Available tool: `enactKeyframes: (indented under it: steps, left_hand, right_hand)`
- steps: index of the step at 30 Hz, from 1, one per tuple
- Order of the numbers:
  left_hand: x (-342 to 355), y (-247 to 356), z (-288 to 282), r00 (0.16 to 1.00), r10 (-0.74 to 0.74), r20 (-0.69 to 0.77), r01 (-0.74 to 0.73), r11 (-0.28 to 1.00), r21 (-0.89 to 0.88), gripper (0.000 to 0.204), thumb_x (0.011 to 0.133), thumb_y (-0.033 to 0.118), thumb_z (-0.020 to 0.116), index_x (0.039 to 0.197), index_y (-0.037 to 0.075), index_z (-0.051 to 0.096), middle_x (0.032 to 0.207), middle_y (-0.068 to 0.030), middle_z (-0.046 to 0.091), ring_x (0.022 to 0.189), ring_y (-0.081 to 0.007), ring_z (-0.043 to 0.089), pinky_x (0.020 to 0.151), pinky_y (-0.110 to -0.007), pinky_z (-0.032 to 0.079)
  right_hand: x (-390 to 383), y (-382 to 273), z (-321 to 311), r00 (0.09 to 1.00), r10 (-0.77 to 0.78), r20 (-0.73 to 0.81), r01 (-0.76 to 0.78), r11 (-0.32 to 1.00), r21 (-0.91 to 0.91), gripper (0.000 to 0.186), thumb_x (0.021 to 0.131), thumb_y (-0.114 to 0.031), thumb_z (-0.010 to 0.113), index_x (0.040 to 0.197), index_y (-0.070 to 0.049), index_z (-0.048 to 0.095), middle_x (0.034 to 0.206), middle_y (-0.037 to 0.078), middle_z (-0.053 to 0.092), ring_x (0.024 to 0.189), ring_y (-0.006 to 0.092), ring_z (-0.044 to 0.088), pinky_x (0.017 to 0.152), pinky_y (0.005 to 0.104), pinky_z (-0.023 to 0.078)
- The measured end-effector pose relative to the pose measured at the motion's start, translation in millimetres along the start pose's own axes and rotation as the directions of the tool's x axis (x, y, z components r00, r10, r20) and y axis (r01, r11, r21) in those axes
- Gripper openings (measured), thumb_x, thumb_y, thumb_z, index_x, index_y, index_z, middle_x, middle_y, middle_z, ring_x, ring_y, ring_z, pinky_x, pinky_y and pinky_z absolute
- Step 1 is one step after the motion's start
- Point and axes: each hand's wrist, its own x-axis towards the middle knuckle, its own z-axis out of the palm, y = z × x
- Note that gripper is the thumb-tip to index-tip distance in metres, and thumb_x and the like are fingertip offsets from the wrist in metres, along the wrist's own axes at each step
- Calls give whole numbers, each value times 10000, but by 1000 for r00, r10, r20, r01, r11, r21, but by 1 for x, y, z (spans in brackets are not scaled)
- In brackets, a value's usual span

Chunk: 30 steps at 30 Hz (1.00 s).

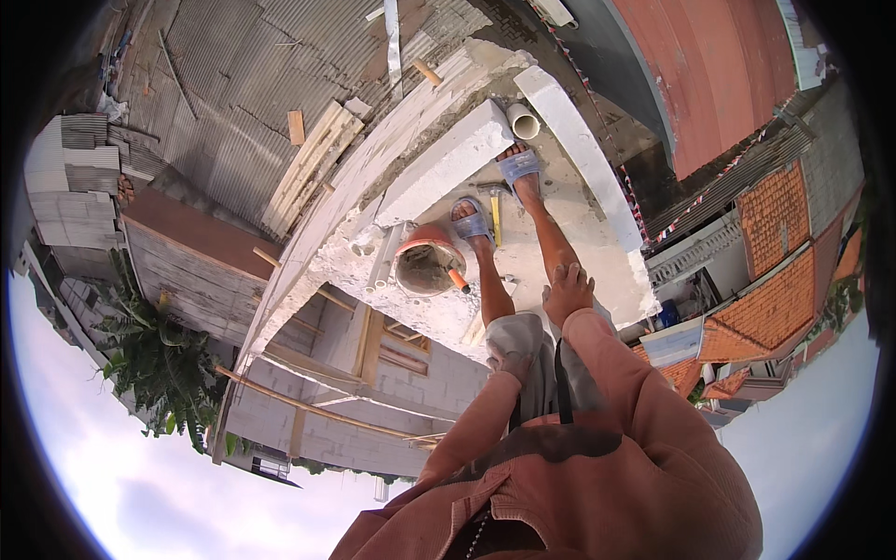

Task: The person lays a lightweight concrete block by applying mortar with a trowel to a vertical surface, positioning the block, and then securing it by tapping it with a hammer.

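Observation:
My right hand (569,291) lies on my right leg near the knee, its fingers spread and holding nothing. Pale in the light, my left hand (510,360) rests on the grey cloth over my left thigh; its fingers seem laid along the cloth and I see nothing in them. In front of my left leg stands a reddish bucket (405,250) with grey mortar (426,268) inside. An orange-handled tool (458,279) leans at its rim, its working end unclear. Between my sandalled feet lies a hammer (496,217) with a yellow handle.
White blocks (446,166) edge the raised concrete slab (583,213), with another long block (579,140) at right. A pipe (523,122) lies beyond my right foot, thinner pipes (382,259) beside the bucket. Past the wall are drops, a lower opening (327,341) and corrugated roofs (233,84).

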Motion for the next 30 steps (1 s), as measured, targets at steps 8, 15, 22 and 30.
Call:
enactKeyframes:
  steps: [8,15,22,30]
  left_hand:
    - [-32,17,-44,996,53,-70,-24,933,358,1272,750,546,800,1622,170,-46,1579,-263,260,1451,-479,322,1191,-545,313]
    - [0,-30,-30,952,298,-68,-260,907,332,1248,738,611,789,1602,64,73,1540,-306,306,1406,-509,372,1157,-557,355]
    - [2,-44,-43,940,333,-70,-302,912,278,1259,757,644,772,1589,15,67,1546,-337,282,1409,-525,359,1152,-567,349]
    - [15,2,-53,568,807,-160,-732,585,350,1049,869,486,721,1577,-42,154,1546,-359,278,1446,-517,297,1189,-557,289]
  right_hand:
    - [161,-131,68,987,130,-95,4,573,820,352,938,-330,614,1127,-36,655,1050,250,705,1000,480,662,860,503,541]
    - [364,-141,191,819,533,215,-467,399,789,681,862,-418,648,1382,-24,454,1329,310,550,1176,507,605,1022,564,492]
    - [360,-145,184,942,309,-127,-130,690,712,480,955,-376,591,1296,-71,447,1202,308,637,1102,462,657,913,578,534]
    - [324,-131,141,914,362,-181,42,362,931,377,1001,-354,585,1265,-87,546,1006,195,678,819,355,694,701,457,550]
